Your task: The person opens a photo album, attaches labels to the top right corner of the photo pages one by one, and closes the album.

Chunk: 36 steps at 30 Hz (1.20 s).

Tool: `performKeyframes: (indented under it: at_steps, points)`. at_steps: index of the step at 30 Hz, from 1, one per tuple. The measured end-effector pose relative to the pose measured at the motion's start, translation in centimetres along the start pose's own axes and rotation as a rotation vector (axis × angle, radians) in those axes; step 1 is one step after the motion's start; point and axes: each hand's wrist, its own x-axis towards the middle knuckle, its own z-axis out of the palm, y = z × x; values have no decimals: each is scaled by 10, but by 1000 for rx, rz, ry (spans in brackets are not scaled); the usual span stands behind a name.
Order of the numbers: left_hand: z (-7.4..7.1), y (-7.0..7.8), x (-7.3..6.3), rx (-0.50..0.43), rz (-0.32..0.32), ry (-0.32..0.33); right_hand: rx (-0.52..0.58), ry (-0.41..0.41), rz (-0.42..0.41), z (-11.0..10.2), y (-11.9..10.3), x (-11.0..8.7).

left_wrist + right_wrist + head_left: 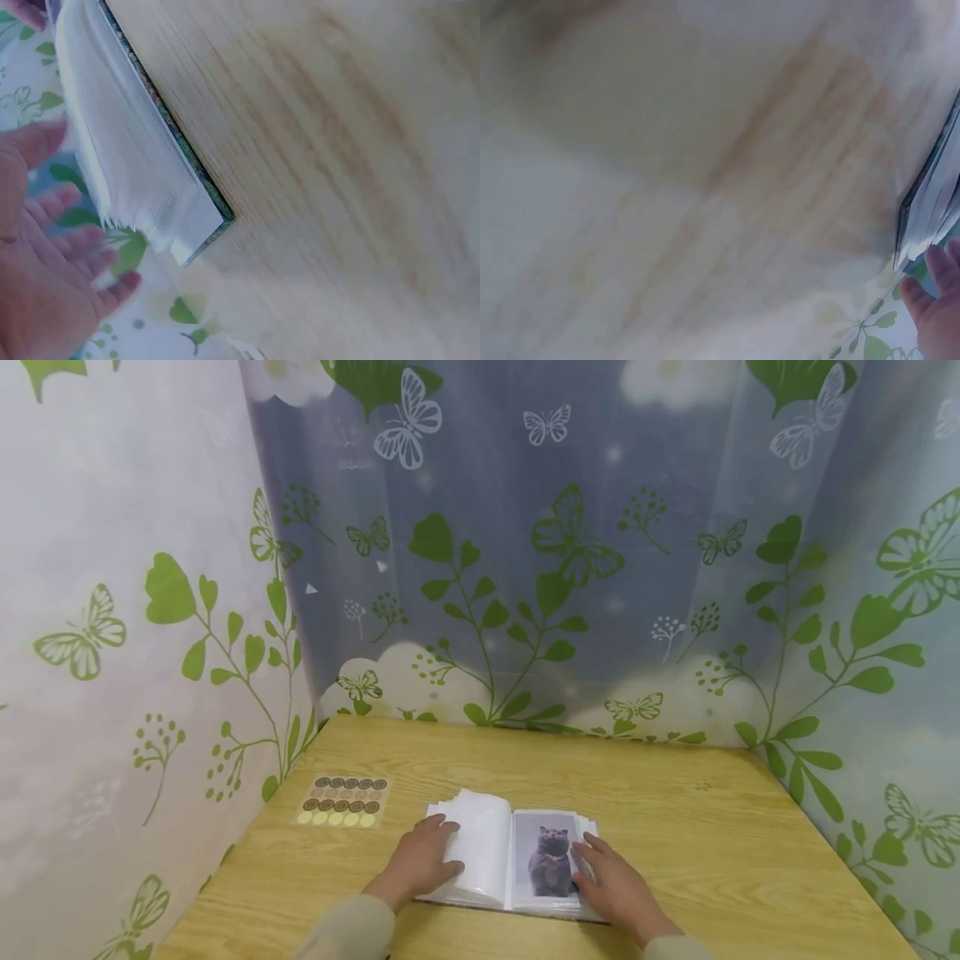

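A photo album (480,860) lies spread on the wooden table, its left page white. In the right-hand page sits a photo of a grey cat (551,860). My left hand (423,857) is over the album's left edge, fingers spread. In the left wrist view that hand (60,255) shows loosely extended fingers beside the fanned page edges (127,142), gripping nothing. My right hand (615,883) is at the right page's outer edge, its fingertips over the photo's side. Only part of the right hand (939,307) shows in the right wrist view, near the album's corner (911,232).
To the album's left, a clear sheet of round stickers (343,802) in brown, tan and yellow rows lies on the wooden table (735,843). Curtains (480,610) printed with leaves and butterflies hang around the table's back and sides.
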Motion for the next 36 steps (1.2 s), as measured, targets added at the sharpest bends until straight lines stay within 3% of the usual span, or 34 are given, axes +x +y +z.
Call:
performKeyframes:
  at_steps: [3,7,10,15,23,30,36]
  points:
    - [3,2,4,58,101,-61,-14,-50,-25,1,-1,2]
    - [6,0,8,172,108,-150,-70,-67,-52,0,-1,3]
    - [8,-7,8,202,101,-184,-97,-60,-52,-3,-1,2]
    - [7,-13,4,175,117,-178,-100,-69,-15,-8,0,1]
    - [2,-7,6,128,193,-141,-65,-58,50,-11,4,0]
    - [2,-22,11,-7,99,-61,-41,54,36,-7,5,4]
    - [-2,-44,12,-29,5,-7,-31,42,76,-6,4,9]
